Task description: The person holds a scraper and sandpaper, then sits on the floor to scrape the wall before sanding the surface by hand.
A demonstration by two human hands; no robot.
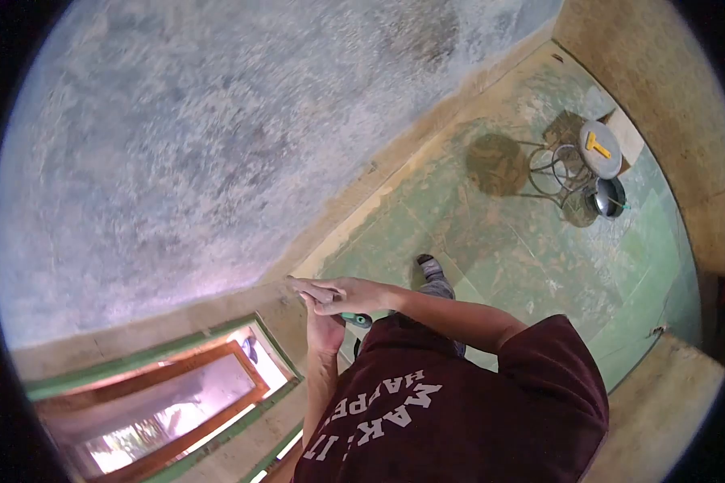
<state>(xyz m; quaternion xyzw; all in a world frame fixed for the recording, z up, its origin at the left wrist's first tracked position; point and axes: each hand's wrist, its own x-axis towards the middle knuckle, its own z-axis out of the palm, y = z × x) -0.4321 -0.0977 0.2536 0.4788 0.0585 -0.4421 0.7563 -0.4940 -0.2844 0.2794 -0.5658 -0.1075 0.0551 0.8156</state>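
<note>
My left hand (325, 332) is closed around a tool with a green and black handle (357, 319). The handle's end, with a hole in it, sticks out to the right, and its working end is hidden by my hands. Laid across the top of it is my right hand (350, 296), fingers stretched out to the left and touching the left hand or the tool. Both hands are in front of my maroon shirt, near the grey, patchy wall (177, 161).
A round stool (600, 161) at the right carries a yellow scraper (597, 146). Beside it a dark metal pan (610, 198) stands on the green, smeared floor (524, 249). A wood-framed window (258, 378) is at lower left. My foot (428, 264) is below my arm.
</note>
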